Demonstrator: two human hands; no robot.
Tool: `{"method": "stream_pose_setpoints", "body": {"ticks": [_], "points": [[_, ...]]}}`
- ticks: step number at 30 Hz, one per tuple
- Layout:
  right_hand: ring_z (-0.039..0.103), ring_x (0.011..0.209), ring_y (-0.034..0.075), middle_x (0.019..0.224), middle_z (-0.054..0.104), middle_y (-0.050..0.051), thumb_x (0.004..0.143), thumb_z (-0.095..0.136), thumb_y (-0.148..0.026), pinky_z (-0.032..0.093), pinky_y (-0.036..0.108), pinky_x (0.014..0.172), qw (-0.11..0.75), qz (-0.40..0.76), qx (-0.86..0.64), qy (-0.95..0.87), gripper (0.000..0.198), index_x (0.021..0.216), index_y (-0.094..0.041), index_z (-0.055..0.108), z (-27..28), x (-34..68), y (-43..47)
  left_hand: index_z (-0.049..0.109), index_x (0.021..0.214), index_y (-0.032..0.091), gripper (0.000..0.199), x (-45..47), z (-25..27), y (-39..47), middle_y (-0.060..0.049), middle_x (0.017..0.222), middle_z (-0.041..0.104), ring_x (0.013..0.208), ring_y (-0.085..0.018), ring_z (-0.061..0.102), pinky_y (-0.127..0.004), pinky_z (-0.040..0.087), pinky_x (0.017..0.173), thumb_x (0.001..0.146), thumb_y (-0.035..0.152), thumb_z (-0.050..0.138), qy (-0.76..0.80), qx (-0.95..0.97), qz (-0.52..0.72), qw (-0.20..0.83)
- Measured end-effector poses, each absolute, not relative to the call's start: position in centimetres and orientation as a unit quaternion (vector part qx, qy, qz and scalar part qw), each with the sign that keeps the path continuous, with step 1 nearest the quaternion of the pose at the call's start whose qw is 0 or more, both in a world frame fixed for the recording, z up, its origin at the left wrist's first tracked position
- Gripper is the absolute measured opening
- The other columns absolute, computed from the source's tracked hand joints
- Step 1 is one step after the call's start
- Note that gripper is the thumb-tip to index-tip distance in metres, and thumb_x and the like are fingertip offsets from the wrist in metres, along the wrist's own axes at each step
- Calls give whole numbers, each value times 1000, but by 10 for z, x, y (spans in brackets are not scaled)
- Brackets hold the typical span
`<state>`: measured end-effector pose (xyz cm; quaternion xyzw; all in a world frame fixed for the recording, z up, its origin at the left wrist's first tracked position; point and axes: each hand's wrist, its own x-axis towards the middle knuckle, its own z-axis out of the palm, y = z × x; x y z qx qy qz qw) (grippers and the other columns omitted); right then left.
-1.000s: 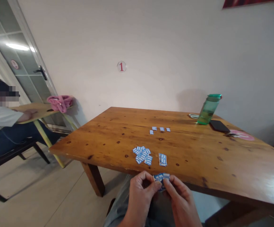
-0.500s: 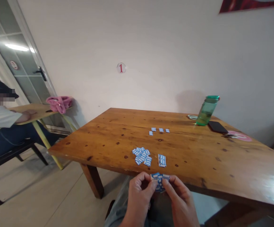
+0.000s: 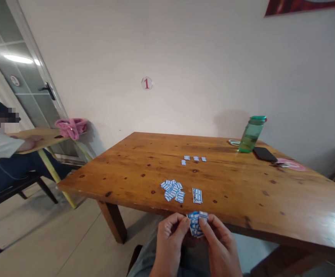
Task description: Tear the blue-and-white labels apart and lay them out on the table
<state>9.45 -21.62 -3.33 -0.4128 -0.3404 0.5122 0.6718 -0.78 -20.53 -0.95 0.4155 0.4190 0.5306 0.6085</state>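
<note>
My left hand (image 3: 170,240) and my right hand (image 3: 221,238) are just in front of the table's near edge. Between them they hold a loose bunch of small blue-and-white printed cards (image 3: 195,225). The left thumb and forefinger pinch the bunch's upper left edge, while the right thumb presses on its face from the right. On the table beyond my hands lies a jumbled pile of similar cards (image 3: 172,190). To its right is a neater, overlapped stack of cards (image 3: 197,195). Farther back, several small blue-and-white pieces (image 3: 196,158) lie spaced apart. The exact print is too small to read.
The wooden table (image 3: 127,161) meets a white wall. A green bottle (image 3: 252,134), a black phone (image 3: 265,154), a coiled white cable (image 3: 234,142) and a pink round item with keys (image 3: 291,164) stand at the right. Leftward, a person (image 3: 0,150) sits at another table with pink cloth (image 3: 72,128).
My left thumb has drawn back to the left edge of the held cards, so more of their faces shows. The view has shifted slightly; the cards on the table lie as before.
</note>
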Motion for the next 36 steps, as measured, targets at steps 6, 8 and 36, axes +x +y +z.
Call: {"method": "stream_pose_setpoints", "body": {"ticks": [6, 8, 36], "points": [[48, 55, 11, 59, 57, -3, 66, 68, -36, 42, 19, 50, 687, 504, -411, -325, 19, 64, -19, 60, -31, 94, -216, 56, 56, 13, 35, -8, -12, -207, 1, 47, 56, 42, -11, 51, -21, 45, 42, 63, 46, 66, 407, 418, 537, 610], [47, 53, 10, 59, 57, -3, 66, 69, -36, 42, 18, 49, 685, 506, -416, -319, 19, 64, -18, 60, -30, 94, -216, 56, 56, 14, 35, -8, -13, -207, 2, 46, 56, 41, -11, 51, -22, 46, 43, 64, 46, 65, 406, 420, 533, 612], [48, 50, 10, 57, 58, -4, 64, 70, -36, 42, 20, 50, 684, 495, -425, -327, 19, 63, -20, 60, -21, 92, -222, 61, 57, 13, 33, -7, -19, -206, 0, 50, 57, 42, -11, 51, -22, 45, 41, 63, 45, 66, 406, 463, 510, 600]]}}
